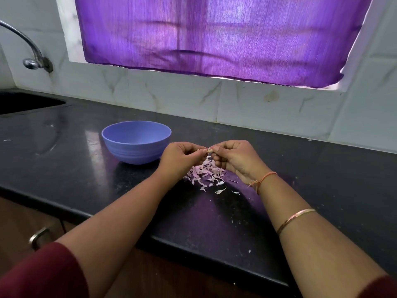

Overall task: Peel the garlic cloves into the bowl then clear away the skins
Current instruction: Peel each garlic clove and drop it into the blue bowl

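Note:
My left hand and my right hand meet above the black counter, and together they pinch a small garlic clove between their fingertips. Directly under the hands lies a heap of pale pink garlic skins, with a few loose flakes nearer me. A blue bowl stands just left of my left hand; what it holds is hidden by its wall.
A dark sink with a metal tap sits at the far left. A tiled wall and a purple curtain close off the back. The counter's front edge runs diagonally below my forearms, with a cupboard handle under it.

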Tool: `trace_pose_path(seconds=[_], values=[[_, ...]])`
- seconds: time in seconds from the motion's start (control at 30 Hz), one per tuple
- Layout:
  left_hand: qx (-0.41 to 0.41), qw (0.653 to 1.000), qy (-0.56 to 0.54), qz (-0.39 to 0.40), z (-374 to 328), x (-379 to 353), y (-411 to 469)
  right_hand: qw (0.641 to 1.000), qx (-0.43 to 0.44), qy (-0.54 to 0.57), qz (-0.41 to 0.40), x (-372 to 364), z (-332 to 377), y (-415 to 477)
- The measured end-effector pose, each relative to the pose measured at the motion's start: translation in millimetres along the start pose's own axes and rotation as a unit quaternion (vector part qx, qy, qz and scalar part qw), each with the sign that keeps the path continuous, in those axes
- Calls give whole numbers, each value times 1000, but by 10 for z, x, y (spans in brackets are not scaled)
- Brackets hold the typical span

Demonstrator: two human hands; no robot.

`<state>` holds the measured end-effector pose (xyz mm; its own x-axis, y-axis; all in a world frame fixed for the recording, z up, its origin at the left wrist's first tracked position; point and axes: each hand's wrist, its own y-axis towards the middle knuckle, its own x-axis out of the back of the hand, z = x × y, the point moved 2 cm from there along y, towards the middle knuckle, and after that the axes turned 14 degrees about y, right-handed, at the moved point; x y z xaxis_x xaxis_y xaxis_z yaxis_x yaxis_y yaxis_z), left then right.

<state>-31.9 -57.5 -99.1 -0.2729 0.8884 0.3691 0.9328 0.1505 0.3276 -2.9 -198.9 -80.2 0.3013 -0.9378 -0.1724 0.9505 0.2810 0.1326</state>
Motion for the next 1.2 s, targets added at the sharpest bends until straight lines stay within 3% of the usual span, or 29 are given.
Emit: trace_pose_path(seconds=[0.33, 0.77, 1.2], values=[[-5, 1000, 13, 8, 4, -13, -24, 999, -21, 14, -21, 9, 6, -16], [-11, 998, 56, -40, 28, 11, 10, 995, -53, 89, 6, -25, -29, 0], [13, 999, -52, -3, -21, -7, -14, 985, -31, 172, 14, 6, -6, 3]])
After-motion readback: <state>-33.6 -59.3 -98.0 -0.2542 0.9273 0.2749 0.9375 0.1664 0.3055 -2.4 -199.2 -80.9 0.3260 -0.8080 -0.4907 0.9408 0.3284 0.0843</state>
